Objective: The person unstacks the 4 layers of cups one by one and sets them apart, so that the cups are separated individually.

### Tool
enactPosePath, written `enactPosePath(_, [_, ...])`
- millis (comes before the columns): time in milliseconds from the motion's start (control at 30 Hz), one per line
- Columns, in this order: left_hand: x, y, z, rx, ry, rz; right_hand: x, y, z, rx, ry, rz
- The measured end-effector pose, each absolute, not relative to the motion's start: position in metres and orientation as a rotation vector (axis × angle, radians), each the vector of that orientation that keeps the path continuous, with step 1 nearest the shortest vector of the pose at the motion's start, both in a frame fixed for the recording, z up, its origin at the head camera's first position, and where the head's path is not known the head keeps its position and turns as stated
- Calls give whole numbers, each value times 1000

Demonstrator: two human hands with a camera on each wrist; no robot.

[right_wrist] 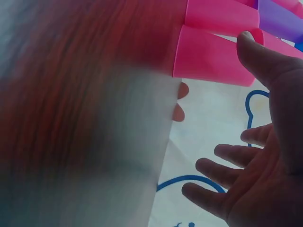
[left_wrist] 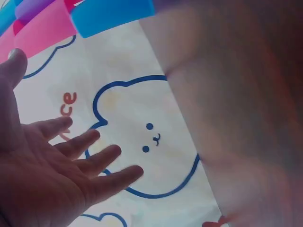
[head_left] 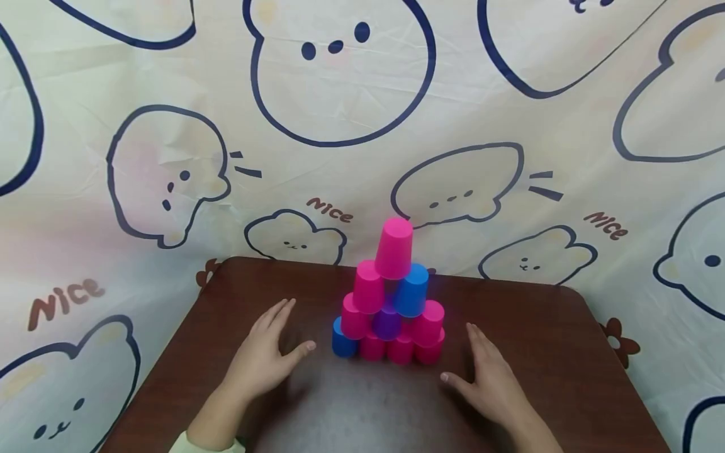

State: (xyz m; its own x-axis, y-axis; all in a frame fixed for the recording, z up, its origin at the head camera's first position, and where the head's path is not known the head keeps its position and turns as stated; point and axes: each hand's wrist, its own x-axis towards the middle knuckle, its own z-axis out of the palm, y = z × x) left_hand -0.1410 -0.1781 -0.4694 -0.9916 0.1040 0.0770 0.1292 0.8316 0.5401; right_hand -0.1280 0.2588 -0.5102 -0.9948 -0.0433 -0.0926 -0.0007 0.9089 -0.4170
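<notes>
A pyramid of upside-down plastic cups stands on the table. A pink cup tops it, over a pink cup and a blue cup. Below them a purple cup sits between two pink ones. In the bottom row a blue cup is at the left end, with pink cups beside it. To the left of the stack, apart from it, my left hand holds nothing, fingers spread. My right hand is at the right side, also empty, palm facing the cups in the right wrist view.
The dark brown wooden table has rounded back corners. Behind it and at both sides hangs a pale cloth printed with blue-outlined cartoon animals. The pyramid stands near the table's far edge.
</notes>
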Motion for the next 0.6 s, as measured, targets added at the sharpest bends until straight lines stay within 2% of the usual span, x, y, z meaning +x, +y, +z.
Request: enactPosePath(600, [-164, -150, -421, -364, -2735, -1243, -150, 247, -516, -32, 2910, -935])
